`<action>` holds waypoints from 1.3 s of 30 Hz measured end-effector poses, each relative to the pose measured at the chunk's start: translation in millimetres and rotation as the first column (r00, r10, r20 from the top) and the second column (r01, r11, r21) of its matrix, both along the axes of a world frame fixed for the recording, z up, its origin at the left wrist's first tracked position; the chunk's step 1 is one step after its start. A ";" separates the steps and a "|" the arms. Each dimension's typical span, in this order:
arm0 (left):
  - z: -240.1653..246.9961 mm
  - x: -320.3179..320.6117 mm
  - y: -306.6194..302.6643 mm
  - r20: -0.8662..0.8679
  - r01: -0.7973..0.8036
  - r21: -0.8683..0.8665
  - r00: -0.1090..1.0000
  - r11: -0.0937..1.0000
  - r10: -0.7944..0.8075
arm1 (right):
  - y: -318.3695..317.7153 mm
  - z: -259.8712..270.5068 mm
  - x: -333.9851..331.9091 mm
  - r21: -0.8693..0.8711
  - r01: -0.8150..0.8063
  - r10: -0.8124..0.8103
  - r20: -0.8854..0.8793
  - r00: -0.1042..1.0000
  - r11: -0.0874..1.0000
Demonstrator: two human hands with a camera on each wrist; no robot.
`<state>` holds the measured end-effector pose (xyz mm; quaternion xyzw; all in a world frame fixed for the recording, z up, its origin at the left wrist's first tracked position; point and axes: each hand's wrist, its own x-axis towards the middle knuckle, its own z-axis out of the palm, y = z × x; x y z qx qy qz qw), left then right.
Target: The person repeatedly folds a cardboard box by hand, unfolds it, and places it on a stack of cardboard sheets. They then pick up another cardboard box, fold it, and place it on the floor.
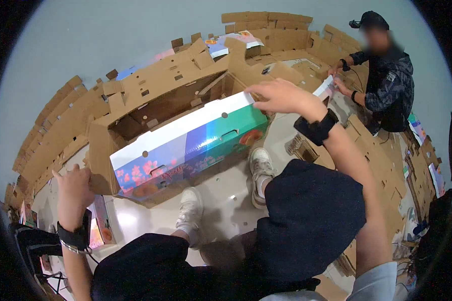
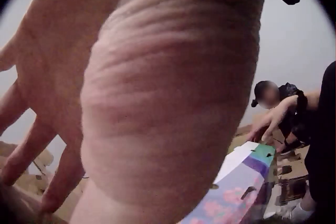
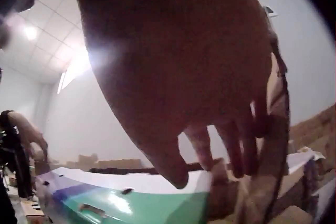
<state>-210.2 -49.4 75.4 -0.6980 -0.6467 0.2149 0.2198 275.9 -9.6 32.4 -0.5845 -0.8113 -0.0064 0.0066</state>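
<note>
A long open-topped cardboard carton [image 1: 201, 145], printed purple, blue and green with pink flowers and a white top band, stands on the floor before me. At its left end my left hand [image 1: 75, 193] is beside the brown end flap [image 1: 101, 168]. The left wrist view shows that palm close up, its fingers spread and fairly straight. My right hand [image 1: 284, 95] is at the far right corner of the carton, fingertips right at the white rim. In the right wrist view its thumb and extended fingers point down over that corner.
Flattened brown cardboard sheets [image 1: 160, 75] lean along the wall behind the carton. Another person [image 1: 386, 80] at the right handles a white-edged piece. More cardboard [image 1: 371, 165] lies at right. My shoes [image 1: 190, 208] stand on the shiny floor [image 1: 130, 218] near the carton.
</note>
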 end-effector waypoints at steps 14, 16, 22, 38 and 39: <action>-40.1 -6.6 45.0 0.752 0.387 -0.181 0.647 0.904 -0.126 | 1.7 -51.6 25.5 0.060 -0.203 0.198 -0.595 0.779 0.977; -34.7 -2.1 46.6 0.820 0.407 -0.183 0.566 0.895 -0.089 | 3.1 -45.0 23.9 0.014 -0.183 0.152 -0.621 0.769 0.983; -31.5 0.1 46.8 0.865 0.455 -0.127 0.486 0.881 -0.126 | -5.2 -22.2 10.9 0.119 -0.167 0.205 -0.522 0.828 0.979; -18.7 -2.3 27.6 0.599 0.534 0.252 0.569 0.807 -0.564 | -30.1 26.9 -13.3 0.061 -0.159 0.167 -0.138 0.976 0.985; -12.1 0.8 20.8 0.586 0.499 0.242 0.609 0.832 -0.535 | -34.7 32.1 -18.6 0.088 -0.167 0.175 -0.100 0.979 0.982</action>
